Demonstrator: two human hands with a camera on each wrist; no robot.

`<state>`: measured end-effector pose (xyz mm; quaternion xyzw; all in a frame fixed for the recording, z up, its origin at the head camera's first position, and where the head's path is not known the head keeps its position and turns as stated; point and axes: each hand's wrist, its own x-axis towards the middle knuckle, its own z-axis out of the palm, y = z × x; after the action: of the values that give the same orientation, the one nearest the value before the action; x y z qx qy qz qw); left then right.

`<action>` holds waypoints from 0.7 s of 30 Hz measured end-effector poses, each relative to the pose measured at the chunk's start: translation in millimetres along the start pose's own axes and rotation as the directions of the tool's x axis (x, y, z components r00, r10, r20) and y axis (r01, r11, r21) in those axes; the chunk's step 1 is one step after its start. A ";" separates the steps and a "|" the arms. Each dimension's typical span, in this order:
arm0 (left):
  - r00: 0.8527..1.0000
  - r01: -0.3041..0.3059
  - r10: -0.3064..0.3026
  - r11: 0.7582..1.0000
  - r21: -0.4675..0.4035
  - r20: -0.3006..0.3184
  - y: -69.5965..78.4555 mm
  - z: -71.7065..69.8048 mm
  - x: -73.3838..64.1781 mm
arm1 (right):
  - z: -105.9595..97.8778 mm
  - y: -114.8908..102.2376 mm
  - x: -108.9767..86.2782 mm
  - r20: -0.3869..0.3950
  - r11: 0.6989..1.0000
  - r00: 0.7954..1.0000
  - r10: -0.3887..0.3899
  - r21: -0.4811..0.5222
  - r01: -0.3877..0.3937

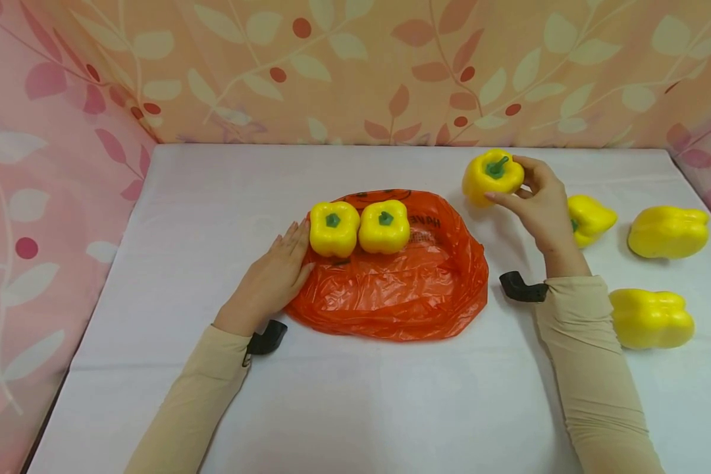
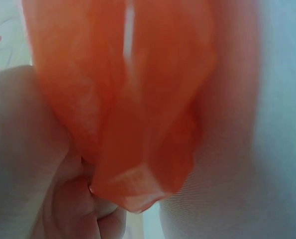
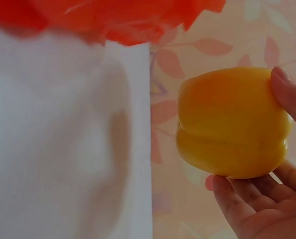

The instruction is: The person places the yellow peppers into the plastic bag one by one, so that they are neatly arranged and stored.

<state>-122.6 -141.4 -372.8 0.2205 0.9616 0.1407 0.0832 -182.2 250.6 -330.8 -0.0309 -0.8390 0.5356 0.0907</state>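
In the head view my right hand grips a yellow bell pepper between thumb and fingers, its green stem facing up. The right wrist view shows that pepper held off the table. My left hand lies with extended fingers along the left edge of an orange-red plastic bag, beside the nearer of two yellow peppers. These two, a left pepper and a right pepper, stand side by side on the bag, stems up. Close up, the bag hides much of the left hand.
Right of the right arm lie more yellow peppers: one partly behind the wrist, one farther right, and one partly behind the sleeve. A white cloth covers the table. Leaf-patterned curtains stand along the back and sides.
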 end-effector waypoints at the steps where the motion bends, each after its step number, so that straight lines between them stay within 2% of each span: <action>1: 1.000 0.000 0.000 1.000 0.000 0.001 0.0 -0.1 0.0 | -0.2 -2.2 -0.9 0.005 1.000 1.000 -0.003 0.023 0.003; 13: 1.000 -0.003 0.003 1.000 -0.001 -0.002 -0.3 0.0 0.3 | 1.4 -25.6 -12.4 0.061 0.969 0.995 -0.077 0.239 0.060; 18: 1.000 -0.002 0.002 1.000 -0.001 -0.002 -0.8 0.6 0.6 | 0.8 -31.0 -16.8 0.103 0.963 0.989 -0.109 0.257 0.079; 21: 1.000 -0.001 0.001 1.000 -0.003 -0.003 -0.8 0.7 0.5 | 0.9 -34.7 -19.0 0.153 0.955 0.978 -0.141 0.283 0.093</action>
<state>-123.1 -141.7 -373.8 0.2208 0.9613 0.1426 0.0821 -162.1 232.3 -302.1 0.0781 -0.7617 0.6410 0.0531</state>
